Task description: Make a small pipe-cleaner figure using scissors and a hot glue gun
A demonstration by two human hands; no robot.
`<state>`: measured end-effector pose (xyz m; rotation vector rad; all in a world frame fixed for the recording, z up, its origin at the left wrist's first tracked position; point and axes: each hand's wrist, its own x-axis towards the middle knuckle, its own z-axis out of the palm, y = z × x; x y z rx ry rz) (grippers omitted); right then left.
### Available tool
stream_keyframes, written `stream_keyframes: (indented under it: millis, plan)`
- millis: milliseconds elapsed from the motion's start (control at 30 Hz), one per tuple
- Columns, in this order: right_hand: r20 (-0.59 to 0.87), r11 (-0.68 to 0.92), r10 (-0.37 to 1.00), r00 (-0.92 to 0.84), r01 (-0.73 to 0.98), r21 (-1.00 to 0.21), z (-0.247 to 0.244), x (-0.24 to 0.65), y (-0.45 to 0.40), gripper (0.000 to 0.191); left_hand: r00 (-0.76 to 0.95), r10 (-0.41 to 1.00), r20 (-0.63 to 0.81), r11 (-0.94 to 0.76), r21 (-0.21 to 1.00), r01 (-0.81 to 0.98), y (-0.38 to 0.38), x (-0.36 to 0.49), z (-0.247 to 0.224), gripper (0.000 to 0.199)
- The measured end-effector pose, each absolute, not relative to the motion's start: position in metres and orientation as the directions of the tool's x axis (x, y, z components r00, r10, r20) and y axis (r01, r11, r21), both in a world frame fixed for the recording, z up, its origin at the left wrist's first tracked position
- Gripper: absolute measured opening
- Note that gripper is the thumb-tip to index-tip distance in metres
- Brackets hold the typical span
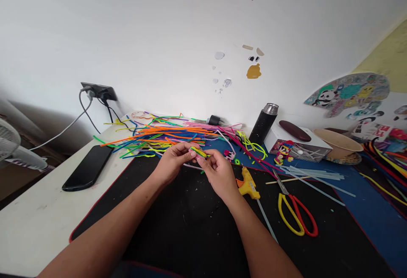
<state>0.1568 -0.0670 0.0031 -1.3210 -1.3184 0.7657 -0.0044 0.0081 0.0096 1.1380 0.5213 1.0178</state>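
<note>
Both hands meet above the black mat (178, 227), fingers pinched on a small yellow, green and pink piece that looks like twisted pipe cleaner (199, 152). My left hand (173, 161) grips its left end, and my right hand (219, 170) closes on the right end. Fingers partly cover the piece. Just right of my right hand lies a yellow glue gun (249, 184) with a clear glue stick in its back. Farther right are scissors (295, 212) with one yellow and one red handle. Behind the hands spreads a pile of colourful pipe cleaners (168, 133).
A black phone (87, 168) lies on the white table at left. Toward the back right stand a black thermos (263, 123), a white box (299, 142) and a small colourful figure (282, 153). Glue sticks (318, 172) lie before them. A fan (15, 142) is at far left.
</note>
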Motion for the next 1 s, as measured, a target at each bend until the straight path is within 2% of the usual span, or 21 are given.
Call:
stream_keyframes:
  millis: [433, 733, 1000]
  plan:
    - [0.262, 0.196, 0.954, 0.145, 0.358, -0.913, 0.0093, 0.1555, -0.0686, 0.031, 0.464, 0.878, 0.120, 0.082, 0.916, -0.393, 0.0054, -0.0020, 0.0080, 0.029]
    - [0.151, 0.118, 0.978, 0.141, 0.221, -0.968, 0.0050, 0.1554, -0.0681, 0.035, 0.473, 0.874, 0.115, 0.082, 0.923, -0.376, 0.0056, -0.0029, 0.0098, 0.034]
    - [0.180, 0.141, 0.974, 0.137, 0.257, -0.956, 0.0112, 0.1540, -0.0698, 0.036, 0.465, 0.880, 0.095, 0.095, 0.925, -0.369, 0.0054, -0.0012, 0.0061, 0.032]
